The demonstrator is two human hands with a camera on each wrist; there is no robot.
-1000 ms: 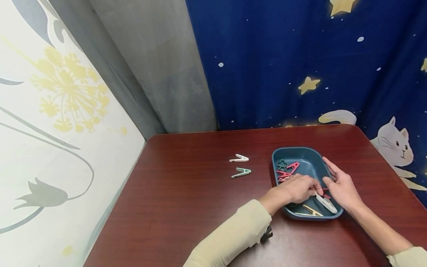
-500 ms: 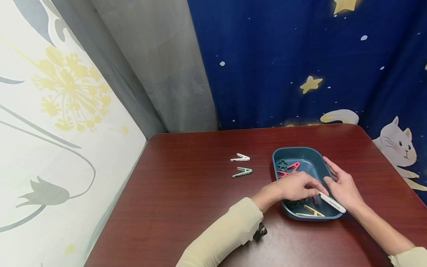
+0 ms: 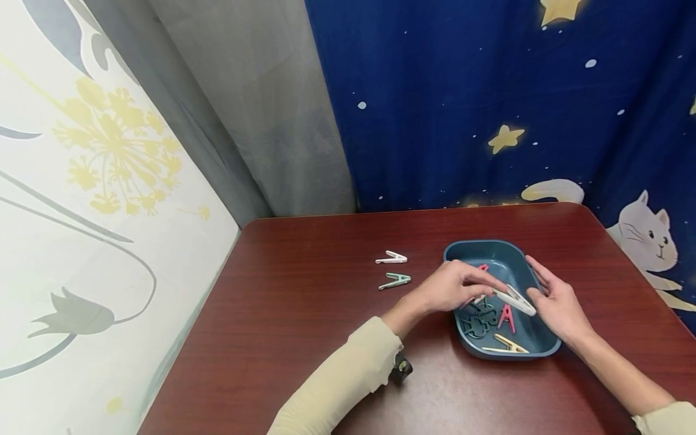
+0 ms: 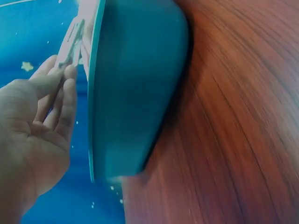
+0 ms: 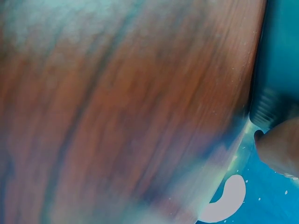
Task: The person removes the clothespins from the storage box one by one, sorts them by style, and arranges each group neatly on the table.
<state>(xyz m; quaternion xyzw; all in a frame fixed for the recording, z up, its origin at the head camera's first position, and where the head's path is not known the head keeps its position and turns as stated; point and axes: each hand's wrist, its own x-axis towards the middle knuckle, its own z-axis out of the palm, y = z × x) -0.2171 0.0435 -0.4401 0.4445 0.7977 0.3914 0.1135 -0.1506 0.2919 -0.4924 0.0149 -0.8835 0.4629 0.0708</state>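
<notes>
A white clothespin (image 3: 516, 301) is pinched between the thumb and fingers of my left hand (image 3: 448, 285), above the dark teal bin (image 3: 492, 243). In the left wrist view this clothespin (image 4: 69, 44) points up past the bin's rim. My right hand (image 3: 562, 308) grips the bin's right side, thumb at the rim and fingers along the outer wall. Inside the bin lie a pink clothespin (image 3: 506, 318), a pale yellow clothespin (image 3: 510, 344) and dark green clips (image 3: 478, 320). More pink shows at the far left, partly hidden by my left hand.
Left of the bin, a white clothespin (image 3: 392, 258) and a mint green clothespin (image 3: 395, 280) lie on the reddish-brown table (image 3: 304, 314). A blue star-patterned curtain (image 3: 435, 121) hangs behind the far edge; a patterned white wall (image 3: 109, 241) borders the left.
My left hand has lifted the white clothespin out of the bin's near right part and drawn it left and away from me. The right hand stays on the bin.
</notes>
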